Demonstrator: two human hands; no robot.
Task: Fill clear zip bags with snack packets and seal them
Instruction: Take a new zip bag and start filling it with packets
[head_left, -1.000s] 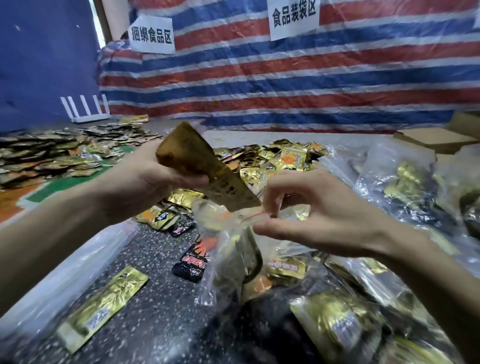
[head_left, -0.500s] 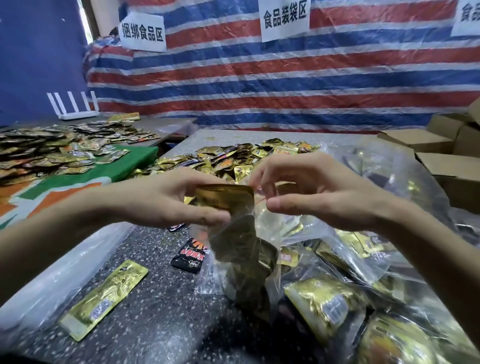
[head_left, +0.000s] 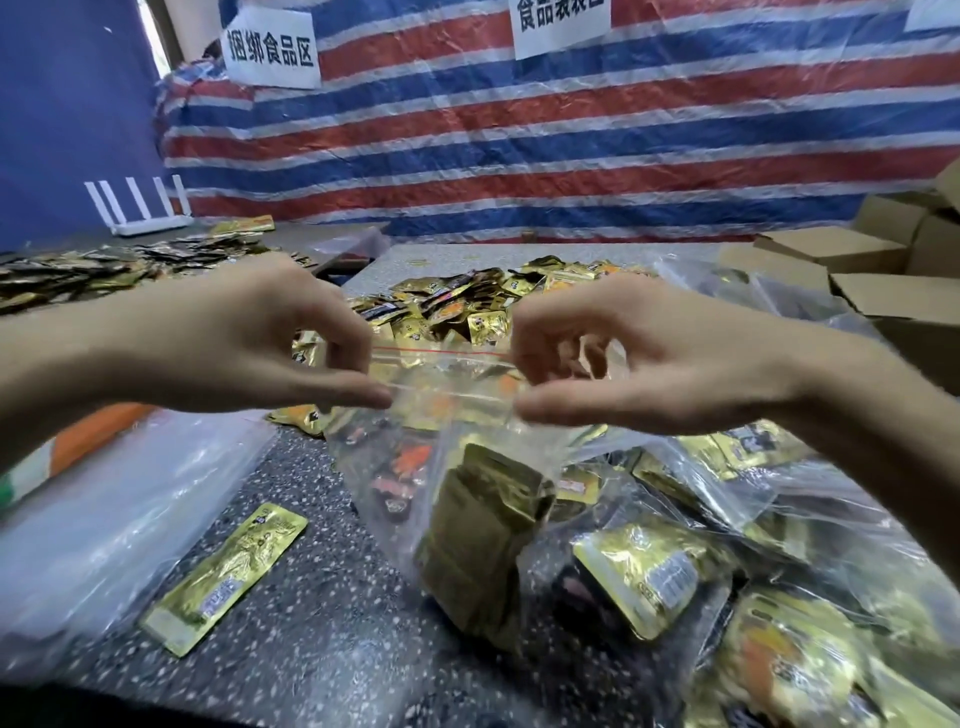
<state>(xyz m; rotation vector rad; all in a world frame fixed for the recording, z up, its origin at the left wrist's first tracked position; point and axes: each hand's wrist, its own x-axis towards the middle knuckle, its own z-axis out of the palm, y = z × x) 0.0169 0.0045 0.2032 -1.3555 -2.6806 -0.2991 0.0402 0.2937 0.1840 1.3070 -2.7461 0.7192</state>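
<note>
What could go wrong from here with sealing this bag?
1. The left hand and right hand pinch only the two top corners of the zip bag. Its mouth looks open between them, so the middle of the zip strip may end up unsealed.
2. The gold packets inside stand tall, their top edge fairly close under the mouth, and might catch in the seal.

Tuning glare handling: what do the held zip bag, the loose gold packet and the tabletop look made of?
The zip bag: thin clear plastic film, glossy; contents show through, it wrinkles.
The gold packet: probably metallised foil laminate; bright glints, printed label.
The tabletop: dark speckled stone or an imitation, slightly shiny; cannot tell which.
</note>
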